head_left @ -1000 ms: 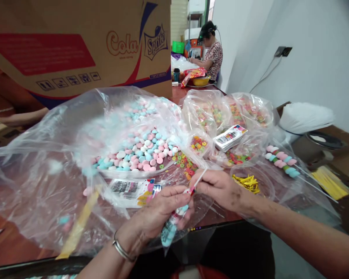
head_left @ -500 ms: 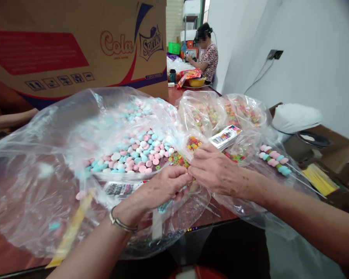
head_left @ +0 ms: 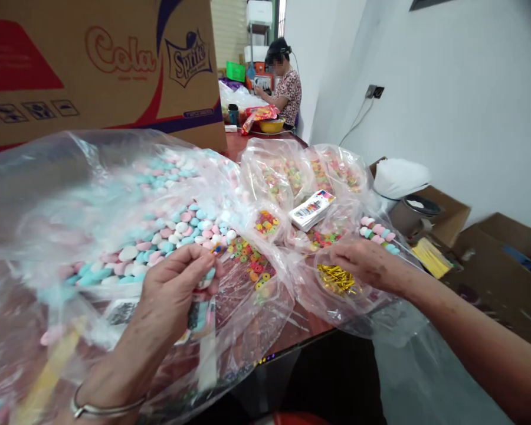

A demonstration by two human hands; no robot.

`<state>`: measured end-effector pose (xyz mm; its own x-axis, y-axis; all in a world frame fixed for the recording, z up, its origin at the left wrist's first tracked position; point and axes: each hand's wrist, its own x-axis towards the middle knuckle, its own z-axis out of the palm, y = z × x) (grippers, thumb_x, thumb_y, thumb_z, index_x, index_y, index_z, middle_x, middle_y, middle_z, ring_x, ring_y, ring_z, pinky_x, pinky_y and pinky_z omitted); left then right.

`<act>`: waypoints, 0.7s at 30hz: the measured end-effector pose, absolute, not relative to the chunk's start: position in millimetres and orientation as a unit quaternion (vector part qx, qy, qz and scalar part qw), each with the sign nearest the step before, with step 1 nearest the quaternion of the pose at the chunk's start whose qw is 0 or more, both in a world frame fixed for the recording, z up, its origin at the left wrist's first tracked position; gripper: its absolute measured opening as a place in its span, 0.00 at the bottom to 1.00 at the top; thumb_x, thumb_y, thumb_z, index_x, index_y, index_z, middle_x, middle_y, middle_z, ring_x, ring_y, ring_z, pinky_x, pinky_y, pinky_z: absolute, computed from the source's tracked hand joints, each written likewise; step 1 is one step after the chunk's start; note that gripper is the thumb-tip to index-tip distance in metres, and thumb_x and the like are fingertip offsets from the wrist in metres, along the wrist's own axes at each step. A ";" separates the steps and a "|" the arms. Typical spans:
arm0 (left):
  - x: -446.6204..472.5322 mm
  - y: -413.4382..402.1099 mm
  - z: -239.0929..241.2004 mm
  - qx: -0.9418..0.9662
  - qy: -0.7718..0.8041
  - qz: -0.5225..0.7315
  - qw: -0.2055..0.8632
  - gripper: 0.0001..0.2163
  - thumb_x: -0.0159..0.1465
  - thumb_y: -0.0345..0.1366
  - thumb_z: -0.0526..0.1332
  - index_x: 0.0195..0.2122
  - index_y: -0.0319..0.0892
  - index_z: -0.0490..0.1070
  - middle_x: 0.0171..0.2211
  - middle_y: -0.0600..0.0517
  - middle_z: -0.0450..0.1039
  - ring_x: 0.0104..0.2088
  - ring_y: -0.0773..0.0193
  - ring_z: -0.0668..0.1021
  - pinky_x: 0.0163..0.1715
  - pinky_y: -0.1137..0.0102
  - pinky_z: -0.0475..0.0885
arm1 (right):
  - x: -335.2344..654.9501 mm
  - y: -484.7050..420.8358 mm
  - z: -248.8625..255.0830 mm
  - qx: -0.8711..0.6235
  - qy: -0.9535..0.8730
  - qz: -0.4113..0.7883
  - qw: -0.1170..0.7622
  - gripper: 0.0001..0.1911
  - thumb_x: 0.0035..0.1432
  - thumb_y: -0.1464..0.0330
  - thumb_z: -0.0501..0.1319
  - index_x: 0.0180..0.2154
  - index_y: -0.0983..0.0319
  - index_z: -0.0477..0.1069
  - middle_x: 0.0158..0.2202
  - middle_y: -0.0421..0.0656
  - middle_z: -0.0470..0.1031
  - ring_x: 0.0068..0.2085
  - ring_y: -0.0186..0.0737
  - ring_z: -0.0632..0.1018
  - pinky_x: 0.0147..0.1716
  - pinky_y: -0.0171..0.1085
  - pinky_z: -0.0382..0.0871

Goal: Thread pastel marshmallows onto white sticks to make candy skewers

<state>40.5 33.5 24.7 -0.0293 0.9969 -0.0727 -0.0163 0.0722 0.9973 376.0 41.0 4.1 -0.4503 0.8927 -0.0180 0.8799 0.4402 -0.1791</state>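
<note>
Your left hand (head_left: 177,289), at near left, had its fingers closed on a small printed clear-plastic bag (head_left: 208,277), largely hidden by the hand, above the reddish-brown bench (head_left: 236,141). Just right of it lay multicoloured ring-shaped candies (head_left: 248,254); beyond, pink, blue and white rounded candies (head_left: 188,227). Your right hand (head_left: 363,262) was at the shiny gold twist ties (head_left: 337,279); whether its fingers gripped one could not be told.

Seven o'clock from the view's middle, a small candy bag (head_left: 209,276), mostly hidden, shows pale blue below its colourful tip; at four o'clock, shiny gold twist ties (head_left: 337,280) lie loosely heaped.
</note>
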 end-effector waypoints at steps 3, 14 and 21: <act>40.2 27.8 16.5 0.427 0.538 0.489 0.538 0.10 0.55 0.38 0.67 0.26 0.41 0.68 0.23 0.56 0.73 0.16 0.73 0.69 0.12 0.81 0.59 | 381.9 31.3 -27.7 -0.539 -0.842 0.030 -0.011 0.08 0.61 0.71 0.56 0.30 0.61 0.71 0.30 0.46 0.76 0.32 0.42 0.75 0.31 0.38 0.65; 47.4 17.9 12.0 0.383 0.532 0.488 0.577 0.10 0.55 0.38 0.68 0.28 0.41 0.66 0.24 0.57 0.72 0.17 0.73 0.70 0.12 0.82 0.62 | 372.7 32.8 -21.5 -0.575 -0.817 0.025 0.035 0.11 0.64 0.71 0.53 0.34 0.61 0.72 0.30 0.46 0.76 0.31 0.42 0.75 0.33 0.39 0.65; 52.0 17.4 10.2 0.413 0.503 0.491 0.579 0.09 0.58 0.36 0.66 0.27 0.41 0.67 0.24 0.57 0.73 0.18 0.74 0.71 0.14 0.84 0.60 | 374.0 28.7 -20.4 -0.575 -0.816 -0.014 0.057 0.13 0.67 0.69 0.49 0.34 0.62 0.70 0.34 0.46 0.76 0.36 0.41 0.76 0.34 0.35 0.62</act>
